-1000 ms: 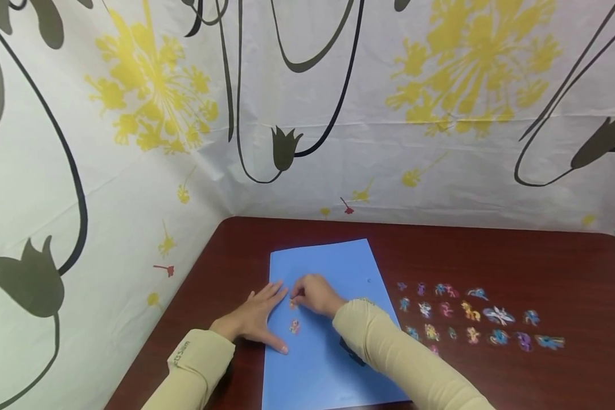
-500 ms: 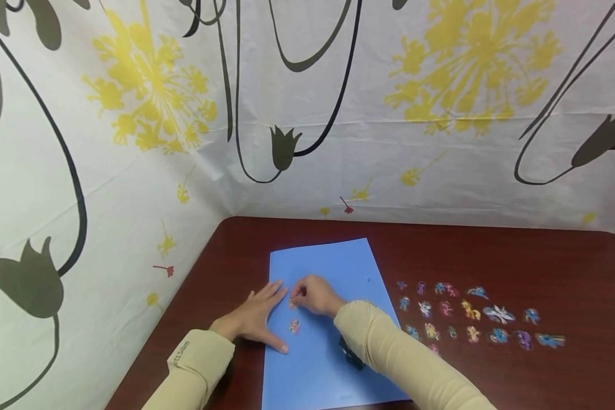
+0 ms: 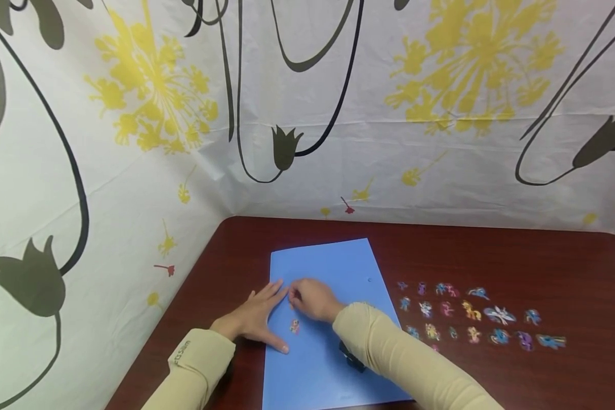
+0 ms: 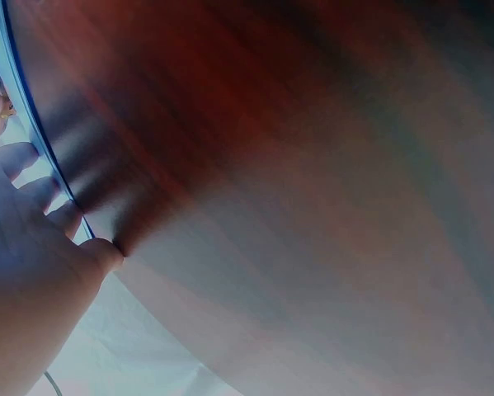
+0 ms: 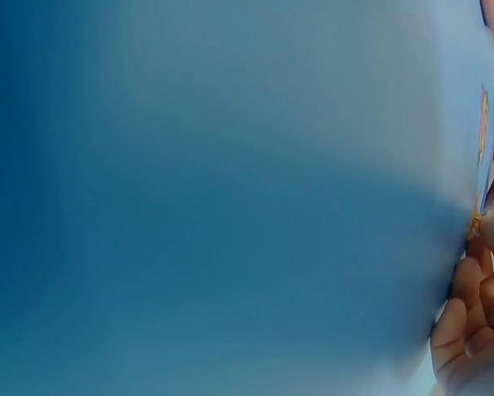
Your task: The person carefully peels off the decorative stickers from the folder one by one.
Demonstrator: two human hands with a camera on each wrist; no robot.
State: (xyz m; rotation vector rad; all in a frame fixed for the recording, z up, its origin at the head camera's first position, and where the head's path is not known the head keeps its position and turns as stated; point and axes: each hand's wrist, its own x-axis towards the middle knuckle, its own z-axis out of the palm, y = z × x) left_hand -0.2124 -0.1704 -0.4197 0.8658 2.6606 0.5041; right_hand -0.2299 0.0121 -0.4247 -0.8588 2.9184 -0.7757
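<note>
A blue folder point(image 3: 323, 364) lies on the dark red table. My left hand point(image 3: 256, 316) rests with spread fingers across its left edge, thumb on the blue surface. With curled fingers, my right hand point(image 3: 315, 299) works low over the folder close to the left fingertips. In the right wrist view, thumb and finger pinch a small orange-yellow sticker point(image 5: 476, 223) right at the folder's surface; the fingers cover most of it. A pink pony sticker point(image 3: 294, 326) sits on the folder just below, between the two hands.
Several colourful pony stickers, among them an orange one point(image 3: 470, 311) and a winged white-blue one point(image 3: 499, 315), lie in rough rows on the table point(image 3: 569, 279) right of the folder. A patterned white cloth point(image 3: 307, 193) hangs behind the table and along its left side.
The fingers of my right hand have rolled slightly downward over the small sticker, covering more of it. My left hand and the folder keep their place.
</note>
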